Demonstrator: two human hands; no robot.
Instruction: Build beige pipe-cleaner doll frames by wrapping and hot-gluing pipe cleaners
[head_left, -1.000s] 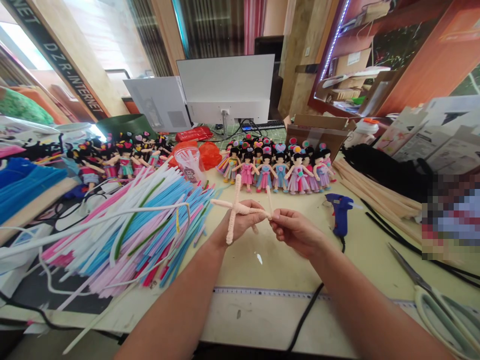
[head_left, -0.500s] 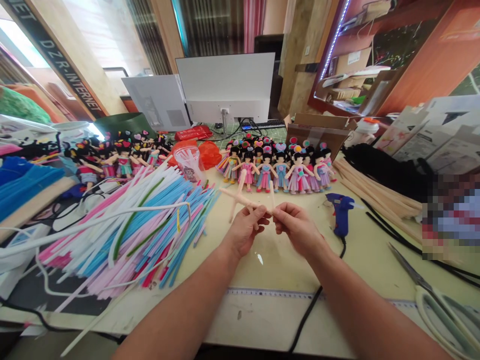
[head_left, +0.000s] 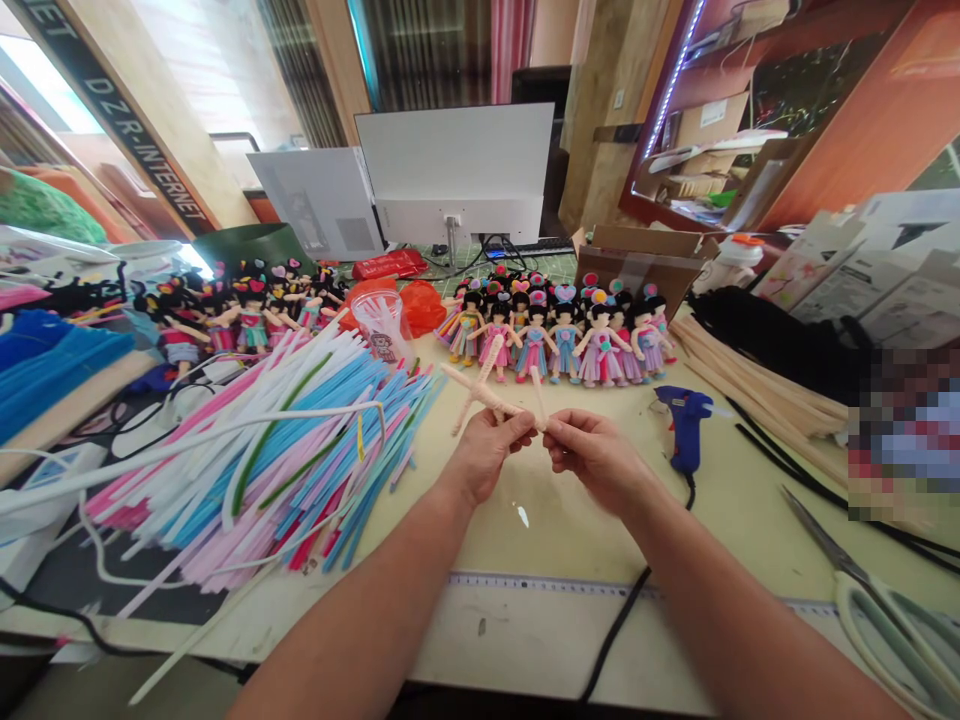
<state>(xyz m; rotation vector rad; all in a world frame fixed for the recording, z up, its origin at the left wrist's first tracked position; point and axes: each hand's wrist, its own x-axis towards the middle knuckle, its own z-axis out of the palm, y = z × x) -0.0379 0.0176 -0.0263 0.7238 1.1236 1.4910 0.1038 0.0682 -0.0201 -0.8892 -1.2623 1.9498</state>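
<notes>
A beige pipe-cleaner doll body [head_left: 480, 388] with stick-like limbs is held over the middle of the table. My left hand [head_left: 487, 445] is closed round its near part, thumb on top. At the end of one limb, my right hand [head_left: 585, 445] pinches the beige stem, and a short piece of it stands up between the two hands. The fingertips of both hands nearly meet there. Beyond them stand several finished pipe-cleaner dolls [head_left: 536, 335] with black hair and coloured skirts.
A heap of coloured pipe cleaners [head_left: 255, 450] lies on the left. To the right are a blue glue gun [head_left: 684, 425], scissors [head_left: 862, 580], beige stems [head_left: 750, 370] and black ones [head_left: 772, 330]. A ruler strip [head_left: 540, 585] runs along the front; a cardboard box [head_left: 645, 262] stands behind.
The doll body has tilted slightly, and its short upright piece now leans a little to the left. Both hands keep their grip in nearly the same place.
</notes>
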